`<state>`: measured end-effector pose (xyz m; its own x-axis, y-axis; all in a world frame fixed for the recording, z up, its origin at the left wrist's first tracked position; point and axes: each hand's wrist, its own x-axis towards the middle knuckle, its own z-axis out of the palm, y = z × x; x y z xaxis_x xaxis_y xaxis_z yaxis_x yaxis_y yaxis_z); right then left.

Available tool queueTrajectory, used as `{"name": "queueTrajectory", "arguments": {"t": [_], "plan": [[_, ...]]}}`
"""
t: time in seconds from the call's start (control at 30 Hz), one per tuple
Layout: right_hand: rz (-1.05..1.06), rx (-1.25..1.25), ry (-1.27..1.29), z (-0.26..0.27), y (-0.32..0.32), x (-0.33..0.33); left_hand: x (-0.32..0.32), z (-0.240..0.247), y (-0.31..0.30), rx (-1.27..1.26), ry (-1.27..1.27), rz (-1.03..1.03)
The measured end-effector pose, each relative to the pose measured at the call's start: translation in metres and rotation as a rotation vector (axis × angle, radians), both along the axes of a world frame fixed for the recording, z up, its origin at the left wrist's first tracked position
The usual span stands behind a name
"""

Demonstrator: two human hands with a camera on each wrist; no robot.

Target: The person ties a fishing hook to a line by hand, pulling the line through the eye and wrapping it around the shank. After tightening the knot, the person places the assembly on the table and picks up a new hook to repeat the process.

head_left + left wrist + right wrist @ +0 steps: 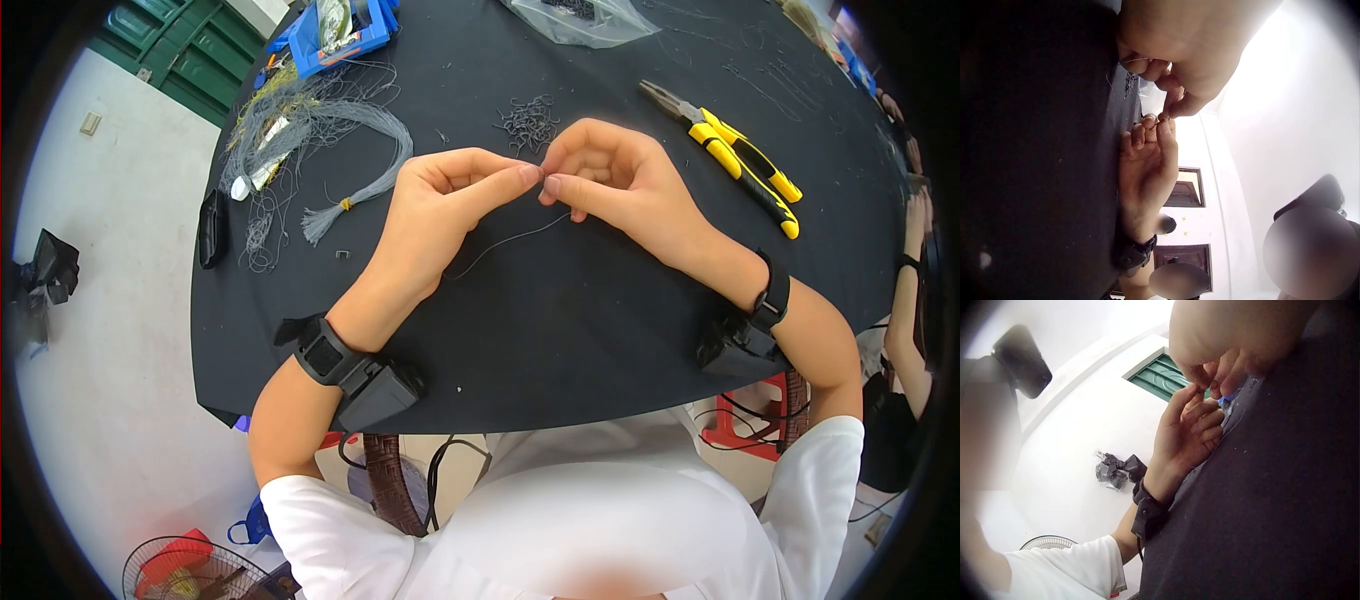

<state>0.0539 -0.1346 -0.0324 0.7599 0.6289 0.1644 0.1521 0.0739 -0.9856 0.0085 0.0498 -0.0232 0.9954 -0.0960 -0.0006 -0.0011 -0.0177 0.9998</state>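
Observation:
My left hand (440,200) and right hand (630,185) meet fingertip to fingertip above the black table, thumbs and index fingers pinched together. Between the tips is a small dark fish hook (1214,384), mostly hidden by the fingers. A thin grey fishing line (515,238) arcs below, from under the left palm to the right hand's lower fingers. In the left wrist view, fine line also crosses the left hand's curled fingers. Just beyond the hands lies a pile of dark fish hooks (527,125). I cannot tell how the line and hook meet.
Yellow-and-black pliers (745,170) lie right of the hands. Left are a tied bundle of grey line (385,165), a black case (213,229) and a blue box (345,45). A clear plastic bag (590,25) lies at the back. Another person's arm (907,290) is at far right.

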Motion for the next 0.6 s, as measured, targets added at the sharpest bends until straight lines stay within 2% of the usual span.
{"name": "queueTrajectory", "arguments": {"t": [0.6], "plan": [[-0.011,-0.048,-0.124,-0.0014,-0.0013,0.0012,0.0001,-0.0012,-0.0006,0.036,-0.004,0.004]]}}
